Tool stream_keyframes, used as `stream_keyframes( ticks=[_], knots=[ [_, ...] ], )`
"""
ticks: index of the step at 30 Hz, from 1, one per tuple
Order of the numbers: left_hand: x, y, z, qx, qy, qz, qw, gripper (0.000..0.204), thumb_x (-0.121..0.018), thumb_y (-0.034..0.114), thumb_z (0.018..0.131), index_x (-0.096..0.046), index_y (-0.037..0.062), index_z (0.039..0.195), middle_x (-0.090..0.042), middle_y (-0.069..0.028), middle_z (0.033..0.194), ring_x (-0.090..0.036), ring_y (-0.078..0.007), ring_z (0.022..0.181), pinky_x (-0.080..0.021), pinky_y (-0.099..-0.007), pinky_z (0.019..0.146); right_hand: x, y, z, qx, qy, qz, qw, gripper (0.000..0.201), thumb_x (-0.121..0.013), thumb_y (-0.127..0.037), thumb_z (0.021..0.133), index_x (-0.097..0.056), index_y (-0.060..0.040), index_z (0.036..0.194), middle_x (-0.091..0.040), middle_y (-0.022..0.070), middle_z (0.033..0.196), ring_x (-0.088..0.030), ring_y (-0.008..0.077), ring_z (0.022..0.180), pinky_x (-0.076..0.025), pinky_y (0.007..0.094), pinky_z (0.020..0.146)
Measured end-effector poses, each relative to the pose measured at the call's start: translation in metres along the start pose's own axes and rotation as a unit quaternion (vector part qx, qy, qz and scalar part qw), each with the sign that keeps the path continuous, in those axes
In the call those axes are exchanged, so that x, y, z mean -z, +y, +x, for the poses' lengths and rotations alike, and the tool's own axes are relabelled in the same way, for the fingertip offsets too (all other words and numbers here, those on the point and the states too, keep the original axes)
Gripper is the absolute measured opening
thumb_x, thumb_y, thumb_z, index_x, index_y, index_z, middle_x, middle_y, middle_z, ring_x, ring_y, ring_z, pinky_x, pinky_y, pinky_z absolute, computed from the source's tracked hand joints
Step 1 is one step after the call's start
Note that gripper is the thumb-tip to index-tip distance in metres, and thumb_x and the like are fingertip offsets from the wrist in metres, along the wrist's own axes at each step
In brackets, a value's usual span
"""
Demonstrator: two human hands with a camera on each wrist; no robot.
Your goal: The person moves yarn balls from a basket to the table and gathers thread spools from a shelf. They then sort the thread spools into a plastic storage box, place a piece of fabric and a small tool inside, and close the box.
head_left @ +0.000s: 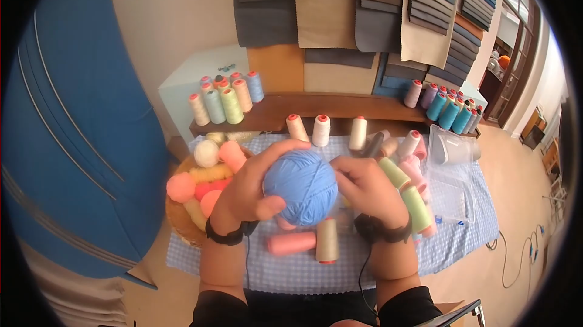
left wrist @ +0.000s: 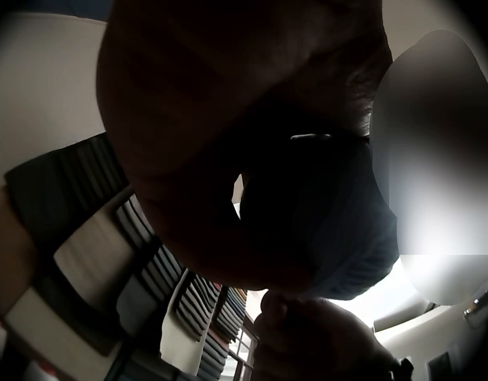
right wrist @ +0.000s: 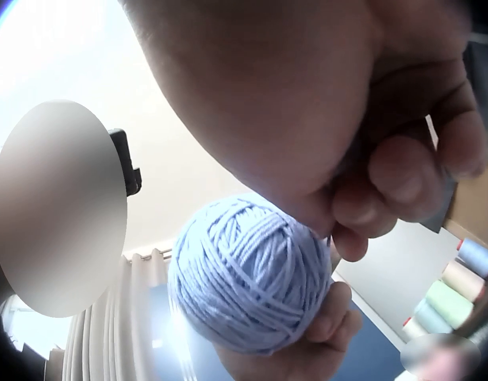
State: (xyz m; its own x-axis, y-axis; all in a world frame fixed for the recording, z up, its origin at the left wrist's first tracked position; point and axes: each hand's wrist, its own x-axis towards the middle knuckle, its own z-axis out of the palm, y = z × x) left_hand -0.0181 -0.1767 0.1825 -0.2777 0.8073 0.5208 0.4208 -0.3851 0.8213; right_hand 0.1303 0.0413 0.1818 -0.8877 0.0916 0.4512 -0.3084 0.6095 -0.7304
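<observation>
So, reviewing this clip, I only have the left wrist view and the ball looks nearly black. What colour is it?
Observer: The yarn ball is blue; the head view shows it well lit.
Reviewer: And the right hand?
Observer: The right hand has thumb and fingertips together at the ball's edge, seemingly pinching a strand.
Reviewer: Anything beside the left hand?
Observer: Yes, a basket of yarn balls lies to the left of the left hand.

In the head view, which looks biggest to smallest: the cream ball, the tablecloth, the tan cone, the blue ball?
1. Tablecloth
2. Blue ball
3. Tan cone
4. Cream ball
</observation>
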Motion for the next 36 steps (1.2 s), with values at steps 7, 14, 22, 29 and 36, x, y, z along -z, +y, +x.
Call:
stream_keyframes(
  ticks=[7,14,22,29,36],
  knots=[
    [-0.005,0.009,0.004,-0.059,-0.034,0.234,0.970,0.089,-0.090,0.030,0.063,-0.059,0.0078,0.143,-0.061,-0.0184,0.134,-0.062,-0.0399,0.125,-0.051,-0.0447,0.107,0.011,-0.004,0.002,-0.148,-0.004,0.057,0.987,0.014,-0.074,-0.012,0.099,-0.074,0.0011,0.094,-0.070,0.0033,0.072,-0.067,0.0110,0.064,-0.052,0.0274,0.060],
    [-0.019,0.010,0.003,-0.083,-0.026,0.281,0.956,0.093,-0.095,0.023,0.058,-0.060,0.0144,0.144,-0.055,-0.0145,0.134,-0.063,-0.0387,0.120,-0.055,-0.0444,0.100,0.008,-0.002,0.001,-0.064,0.063,0.055,0.994,0.015,-0.074,-0.012,0.100,-0.074,0.0031,0.100,-0.073,0.0056,0.077,-0.067,0.0112,0.065,-0.053,0.0278,0.061],
    [-0.026,0.011,0.005,-0.098,0.075,0.342,0.932,0.095,-0.097,0.022,0.059,-0.055,0.0162,0.145,-0.054,-0.0147,0.141,-0.064,-0.0390,0.121,-0.057,-0.0455,0.098,0.011,-0.016,-0.004,0.080,0.094,-0.082,0.989,0.027,-0.066,0.002,0.095,-0.072,0.0018,0.121,-0.069,0.0138,0.102,-0.070,0.0281,0.090,-0.056,0.0353,0.080],
    [-0.026,0.013,-0.014,-0.024,0.098,0.294,0.950,0.104,-0.106,0.031,0.058,-0.042,0.0107,0.137,-0.058,-0.0232,0.151,-0.061,-0.0378,0.133,-0.050,-0.0466,0.112,-0.008,-0.033,-0.005,0.144,0.057,-0.068,0.986,0.056,-0.056,0.006,0.085,-0.062,0.0026,0.140,-0.062,0.0224,0.132,-0.063,0.0415,0.119,-0.052,0.0459,0.103],
    [-0.005,0.061,-0.067,-0.041,0.088,0.480,0.872,0.102,-0.104,0.036,0.056,-0.052,0.0101,0.140,-0.068,-0.0111,0.138,-0.070,-0.0327,0.120,-0.056,-0.0428,0.102,-0.049,-0.043,-0.013,0.223,0.007,0.013,0.975,0.055,-0.067,0.000,0.084,-0.060,0.0057,0.138,-0.063,0.0227,0.140,-0.062,0.0422,0.121,-0.052,0.0484,0.104]
  ],
)
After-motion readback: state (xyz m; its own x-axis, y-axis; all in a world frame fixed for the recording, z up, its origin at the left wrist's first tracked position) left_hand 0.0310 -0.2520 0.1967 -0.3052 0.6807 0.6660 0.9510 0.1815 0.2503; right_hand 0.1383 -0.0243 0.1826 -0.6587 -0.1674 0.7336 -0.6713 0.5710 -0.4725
